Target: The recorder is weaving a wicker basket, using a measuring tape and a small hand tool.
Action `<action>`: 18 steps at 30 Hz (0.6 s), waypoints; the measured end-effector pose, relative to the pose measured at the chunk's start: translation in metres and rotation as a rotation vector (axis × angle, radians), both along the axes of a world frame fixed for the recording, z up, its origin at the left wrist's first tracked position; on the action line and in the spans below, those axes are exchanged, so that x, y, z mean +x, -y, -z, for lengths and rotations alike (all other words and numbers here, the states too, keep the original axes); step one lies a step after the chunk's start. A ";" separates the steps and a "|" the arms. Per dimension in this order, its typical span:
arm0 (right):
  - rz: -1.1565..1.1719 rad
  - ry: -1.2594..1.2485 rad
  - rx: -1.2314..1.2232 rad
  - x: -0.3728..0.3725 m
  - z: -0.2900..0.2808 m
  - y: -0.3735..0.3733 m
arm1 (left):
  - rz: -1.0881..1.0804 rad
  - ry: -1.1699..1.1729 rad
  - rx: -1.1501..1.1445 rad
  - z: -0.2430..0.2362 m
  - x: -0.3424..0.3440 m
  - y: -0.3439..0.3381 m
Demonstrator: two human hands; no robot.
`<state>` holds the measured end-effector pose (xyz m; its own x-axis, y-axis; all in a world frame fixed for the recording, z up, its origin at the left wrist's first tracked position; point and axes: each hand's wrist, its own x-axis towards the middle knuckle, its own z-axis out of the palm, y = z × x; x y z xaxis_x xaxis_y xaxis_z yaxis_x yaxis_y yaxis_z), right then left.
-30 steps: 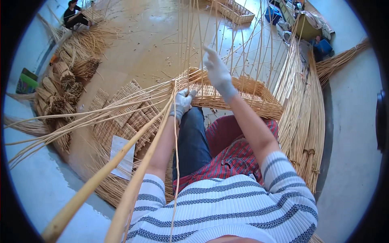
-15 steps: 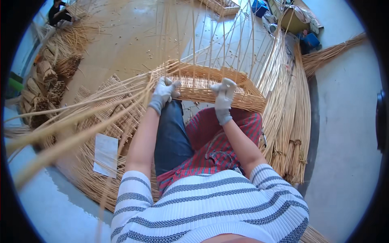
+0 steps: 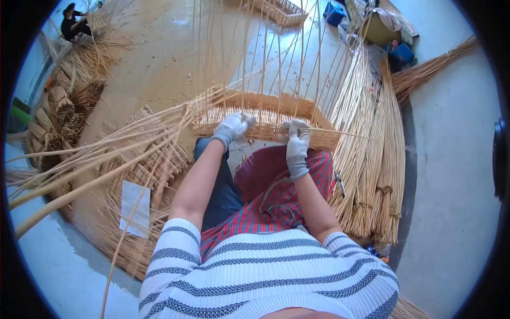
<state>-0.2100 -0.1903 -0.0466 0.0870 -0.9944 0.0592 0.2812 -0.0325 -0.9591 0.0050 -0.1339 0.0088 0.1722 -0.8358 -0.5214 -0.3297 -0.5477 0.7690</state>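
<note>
A shallow wicker basket (image 3: 262, 116) rests before my knees, with many long upright stakes rising from its walls. My left hand (image 3: 232, 128), in a pale glove with a grey cuff, is closed at the basket's near wall, left of its middle. Farther right along the same wall, my gloved right hand (image 3: 297, 139) is closed around a thin wicker rod (image 3: 334, 131), whose end sticks out to the right. Both hands' fingertips are partly hidden against the weave. From the basket's left end, loose long rods (image 3: 114, 141) fan out toward the lower left.
Bundles of pale rods (image 3: 366, 159) lie on the right. Woven panels (image 3: 154, 151) and a white sheet (image 3: 135, 208) lie to the left, near stacked bundles (image 3: 66, 111). Another basket (image 3: 287, 16) and a blue container (image 3: 333, 13) stand at the back. Another person (image 3: 73, 24) sits far left.
My left hand has moved right from the basket's left corner along the near wall. My right hand has come down slightly, its fingers now closed on a rod. The view has shifted a little.
</note>
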 end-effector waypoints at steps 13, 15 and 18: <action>-0.005 0.129 -0.212 -0.017 0.017 0.041 | -0.129 0.154 -0.183 0.037 0.000 0.015; -0.191 -0.025 0.006 -0.032 -0.021 0.010 | -0.276 0.212 -0.255 0.044 0.003 0.006; -0.094 -0.003 0.113 -0.065 -0.019 0.019 | -0.422 0.727 -0.976 0.023 -0.037 0.010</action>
<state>-0.2753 -0.2098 -0.0276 0.1799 -0.9823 -0.0530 0.2753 0.1020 -0.9559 -0.0316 -0.1442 -0.0141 0.5005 -0.6278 0.5961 -0.7792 -0.0267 0.6262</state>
